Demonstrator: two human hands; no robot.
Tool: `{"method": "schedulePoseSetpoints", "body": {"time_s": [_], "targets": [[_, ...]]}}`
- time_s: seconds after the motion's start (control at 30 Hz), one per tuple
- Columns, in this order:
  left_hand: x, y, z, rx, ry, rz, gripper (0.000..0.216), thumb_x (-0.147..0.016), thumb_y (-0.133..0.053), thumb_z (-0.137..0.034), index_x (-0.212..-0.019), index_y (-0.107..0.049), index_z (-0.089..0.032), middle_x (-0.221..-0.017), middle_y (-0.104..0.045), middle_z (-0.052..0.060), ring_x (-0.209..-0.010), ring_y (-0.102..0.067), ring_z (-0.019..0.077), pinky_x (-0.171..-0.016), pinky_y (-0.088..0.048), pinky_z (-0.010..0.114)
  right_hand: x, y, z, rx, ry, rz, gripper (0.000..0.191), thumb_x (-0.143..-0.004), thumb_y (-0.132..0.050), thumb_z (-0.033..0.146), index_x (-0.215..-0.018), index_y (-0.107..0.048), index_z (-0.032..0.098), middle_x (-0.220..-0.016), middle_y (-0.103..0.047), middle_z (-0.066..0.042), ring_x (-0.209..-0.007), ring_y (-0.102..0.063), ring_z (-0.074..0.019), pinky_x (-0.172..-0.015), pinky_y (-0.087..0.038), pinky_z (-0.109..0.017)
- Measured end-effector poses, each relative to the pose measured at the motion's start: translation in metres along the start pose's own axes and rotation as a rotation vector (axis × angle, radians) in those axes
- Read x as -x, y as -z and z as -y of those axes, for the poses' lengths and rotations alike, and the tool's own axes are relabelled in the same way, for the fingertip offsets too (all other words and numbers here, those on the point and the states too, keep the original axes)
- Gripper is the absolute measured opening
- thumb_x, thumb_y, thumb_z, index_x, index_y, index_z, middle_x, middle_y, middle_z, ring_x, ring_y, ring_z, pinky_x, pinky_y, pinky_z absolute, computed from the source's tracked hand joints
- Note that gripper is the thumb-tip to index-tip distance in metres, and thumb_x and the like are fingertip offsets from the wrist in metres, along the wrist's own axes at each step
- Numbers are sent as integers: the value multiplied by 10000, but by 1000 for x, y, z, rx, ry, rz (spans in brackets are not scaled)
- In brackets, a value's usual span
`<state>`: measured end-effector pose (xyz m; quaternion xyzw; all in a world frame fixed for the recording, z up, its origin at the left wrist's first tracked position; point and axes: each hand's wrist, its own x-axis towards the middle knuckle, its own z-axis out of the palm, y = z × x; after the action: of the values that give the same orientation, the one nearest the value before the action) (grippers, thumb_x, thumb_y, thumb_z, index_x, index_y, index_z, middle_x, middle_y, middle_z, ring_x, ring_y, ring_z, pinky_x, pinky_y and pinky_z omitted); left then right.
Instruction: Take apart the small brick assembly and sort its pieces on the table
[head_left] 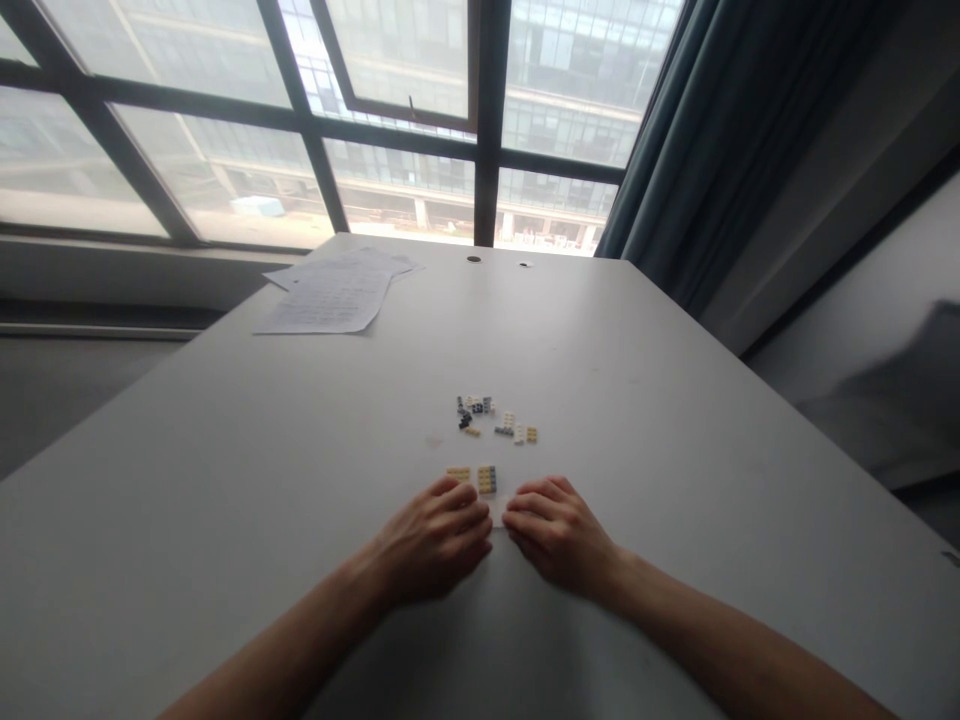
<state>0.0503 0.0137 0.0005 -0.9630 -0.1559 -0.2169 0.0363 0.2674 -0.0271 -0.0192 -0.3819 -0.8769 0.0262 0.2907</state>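
My left hand [437, 540] and my right hand [559, 533] rest side by side on the white table [225, 480], fingers curled inward and fingertips almost touching. Between the fingertips shows a small white piece [498, 514]; whether either hand grips it is hidden. Just beyond the fingers lie a small tan plate [458, 473] and a small tan and grey assembly [487, 479]. Farther out sits a loose cluster of several tiny bricks [491, 417] in grey, dark blue, tan and white.
Printed paper sheets [334, 292] lie at the table's far left. Two small round marks [473, 258] sit near the far edge. A large window fills the back; a dark curtain [720, 130] hangs at the right.
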Motion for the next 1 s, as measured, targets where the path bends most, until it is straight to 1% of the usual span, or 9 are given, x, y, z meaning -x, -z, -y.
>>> {"method": "schedulePoseSetpoints", "body": {"time_s": [0.27, 0.43, 0.53, 0.63, 0.7, 0.77, 0.87, 0.93, 1.0], "targets": [[0, 0, 0, 12, -8, -14, 62, -863, -540, -194, -868, -600, -178, -762, -606, 35, -755, -516, 170, -735, -415, 336, -1, 0, 1, -15, 8, -9, 160, -910, -501, 181, -944, -655, 212, -944, -705, -51, -940, -582, -188, -848, -415, -361], [1, -1, 0, 12, -12, -11, 66, -865, -534, -191, -851, -596, -175, -770, -617, 37, -751, -516, 172, -728, -417, 344, 0, -1, 1, -20, 7, -7, 146, -900, -517, 178, -955, -650, 207, -948, -701, -43, -948, -579, -180, -859, -420, -355], [2, -2, 2, -2, -9, -63, 68, -853, -558, -184, -903, -602, -168, -823, -647, 44, -786, -536, 180, -738, -423, 348, 2, -2, 1, -31, -11, -7, 158, -888, -533, 181, -1000, -642, 206, -969, -694, -48, -972, -571, -186, -878, -417, -360], [5, -2, 6, -22, 24, -170, 119, -829, -592, -165, -947, -605, -179, -885, -672, 45, -806, -555, 175, -743, -432, 337, 2, 0, -5, -62, -81, -46, 179, -872, -561, 198, -1032, -640, 210, -983, -684, -56, -966, -568, -196, -883, -423, -370], [6, -1, 11, -18, 68, -257, 139, -804, -623, -149, -934, -608, -194, -897, -683, 36, -794, -563, 167, -729, -438, 324, 0, 4, -16, -78, -174, -78, 189, -863, -578, 207, -1040, -644, 215, -1003, -675, -61, -961, -566, -202, -885, -428, -378], [9, -1, 19, -3, 148, -368, 155, -780, -649, -138, -914, -615, -207, -886, -689, 25, -787, -572, 163, -731, -449, 318, -6, 8, -31, -76, -298, -87, 230, -844, -600, 205, -1070, -640, 217, -1054, -657, -70, -997, -552, -214, -906, -426, -394], [11, -1, 31, 23, 326, -529, 151, -783, -645, -146, -917, -635, -215, -878, -684, 29, -799, -586, 163, -762, -472, 319, -19, 13, -56, -52, -457, -30, 336, -798, -650, 215, -1133, -621, 204, -1148, -614, -86, -1086, -511, -237, -957, -401, -423], [13, -2, 38, 40, 439, -579, 122, -804, -623, -168, -918, -648, -204, -877, -674, 41, -813, -591, 166, -770, -483, 315, -29, 13, -69, -35, -507, 9, 367, -780, -671, 239, -1141, -620, 195, -1184, -595, -90, -1120, -490, -246, -979, -381, -428], [14, -3, 43, 54, 530, -591, 100, -824, -602, -195, -908, -656, -191, -873, -664, 48, -824, -593, 170, -773, -488, 310, -38, 9, -77, -23, -526, 37, 389, -773, -679, 258, -1150, -616, 189, -1214, -581, -92, -1145, -472, -251, -991, -363, -425]]}}
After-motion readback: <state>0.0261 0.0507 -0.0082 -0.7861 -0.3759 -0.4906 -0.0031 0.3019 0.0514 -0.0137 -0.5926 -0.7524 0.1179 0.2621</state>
